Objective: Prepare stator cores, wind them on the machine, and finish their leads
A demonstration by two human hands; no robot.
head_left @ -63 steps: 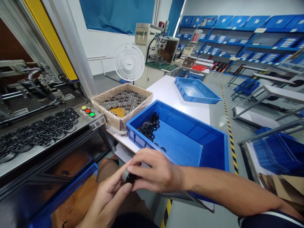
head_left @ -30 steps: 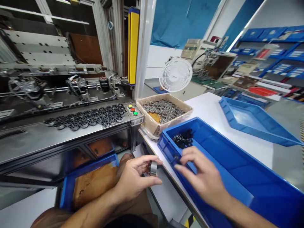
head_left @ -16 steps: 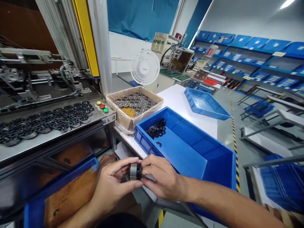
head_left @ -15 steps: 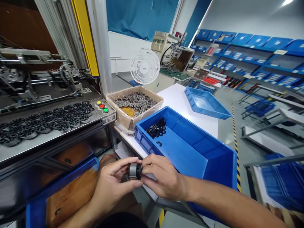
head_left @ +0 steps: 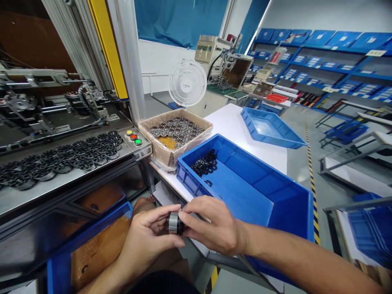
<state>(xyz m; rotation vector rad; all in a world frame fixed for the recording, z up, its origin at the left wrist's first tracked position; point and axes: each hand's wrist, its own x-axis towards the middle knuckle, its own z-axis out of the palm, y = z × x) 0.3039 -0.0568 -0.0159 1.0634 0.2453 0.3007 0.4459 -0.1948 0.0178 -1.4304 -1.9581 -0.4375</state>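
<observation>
My left hand and my right hand meet in front of me, both pinched on a small round metal core with a black ring pressed against its right face. They hover just below the near corner of a large blue bin that holds a small heap of black rings. A cardboard box of grey round cores stands behind the bin.
A steel machine shelf at left carries rows of assembled cores beside a three-button panel. A shallow blue tray and a white fan stand farther back. A blue crate sits by my knees.
One second ago my right hand was reaching into the blue bin while the left held the core alone; the right hand has come back and now presses a black ring against the core.
</observation>
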